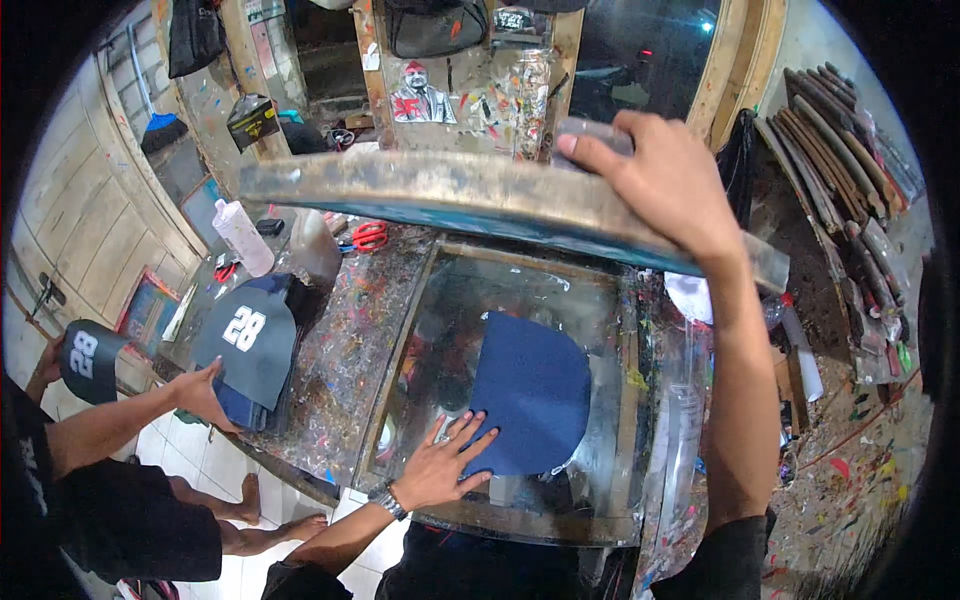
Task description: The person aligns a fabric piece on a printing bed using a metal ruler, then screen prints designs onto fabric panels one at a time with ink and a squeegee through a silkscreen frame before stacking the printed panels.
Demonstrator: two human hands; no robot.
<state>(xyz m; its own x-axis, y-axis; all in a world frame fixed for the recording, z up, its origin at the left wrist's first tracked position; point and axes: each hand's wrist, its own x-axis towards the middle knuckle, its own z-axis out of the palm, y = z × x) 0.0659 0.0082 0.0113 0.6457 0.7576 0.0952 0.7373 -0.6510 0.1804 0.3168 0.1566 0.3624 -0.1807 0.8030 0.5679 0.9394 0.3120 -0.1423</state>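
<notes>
A navy blue, dome-shaped fabric panel (535,395) lies flat on the glass-topped work board (440,320). My left hand (448,465), with a watch on its wrist, rests on the panel's lower left edge, fingers spread. Raised over the board's far end is a wooden screen-printing frame (430,185), its teal underside tilted toward me. My right hand (665,180) is closed at the right part of this frame, with the thumb against a greyish block (600,138) on the frame's upper edge. What the block is, I cannot make out.
At left, a co-worker's hand (205,395) touches a stack of dark panels (245,335) with white printing; their other hand holds a similar panel (88,360). A plastic bottle (243,238) and red-handled scissors (370,237) stand or lie beyond. Wooden-handled squeegees (835,150) lean at right.
</notes>
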